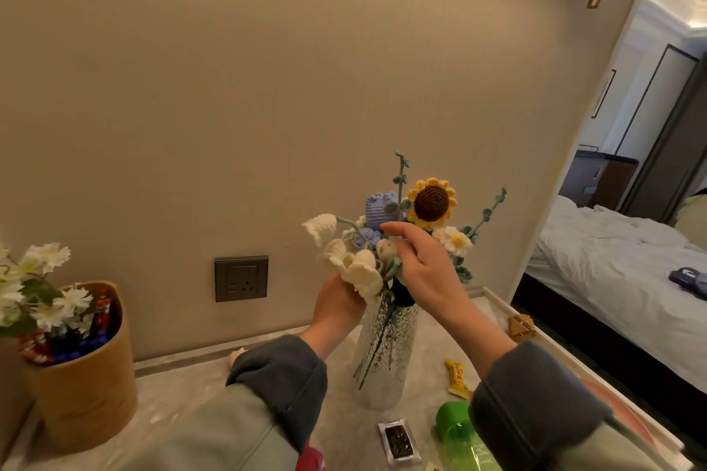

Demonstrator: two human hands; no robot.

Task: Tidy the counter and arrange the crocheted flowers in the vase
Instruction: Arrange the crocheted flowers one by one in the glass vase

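A textured glass vase (384,352) stands on the marble counter (180,390), holding a bunch of crocheted flowers: a sunflower (431,203), a purple bloom (378,212), white bell flowers (346,260) and a small daisy (455,241). My left hand (336,308) grips the white bell flowers from below at the vase mouth. My right hand (424,264) pinches the stems in the middle of the bunch, just under the sunflower. The stems run down inside the vase.
A brown round tub (88,390) with wrapped snacks and white artificial flowers (38,279) stands at the left. Near the vase lie a yellow snack packet (457,377), a dark packet (399,442) and a green bottle (459,436). A wall socket (241,278) is behind; a bed lies right.
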